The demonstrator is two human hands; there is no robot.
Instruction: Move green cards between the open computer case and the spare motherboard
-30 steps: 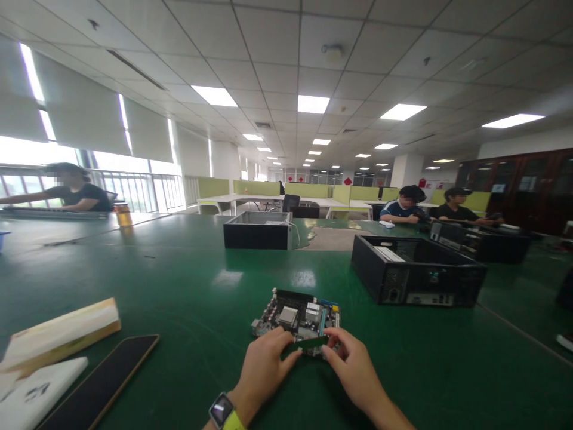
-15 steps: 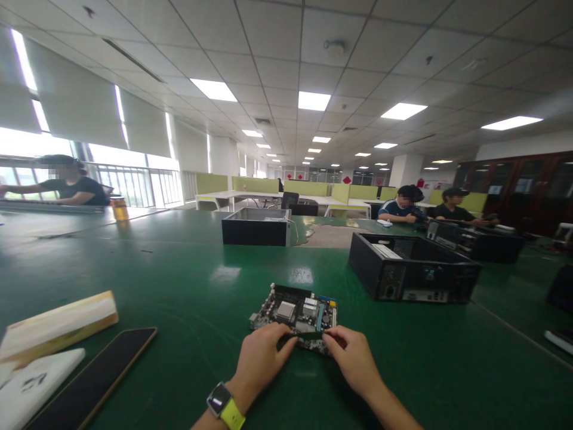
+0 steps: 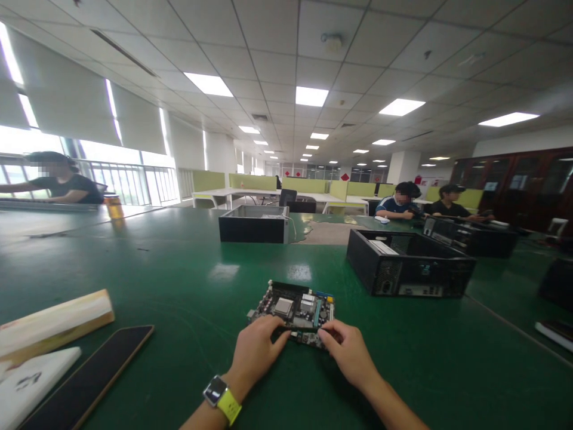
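Note:
On the green table lies a motherboard with a square silver processor, a blue-green slot and pale heat sinks. Over its near edge I hold a thin RAM stick, seen almost edge-on. My left hand, with a smartwatch on a yellow-green strap at the wrist, pinches the stick's left end. At the other end, the thumb and fingers of my right hand close on it. Whether the stick sits in a slot cannot be made out, since my fingers cover its ends.
An open black computer case stands at the right, another case farther back. At the left lie a dark flat phone-like slab, a white box and a long pale package. Several people sit at the table's far sides.
The RAM stick has turned from showing its green face to nearly edge-on. Both hands keep their pinch on its ends. The view has shifted slightly.

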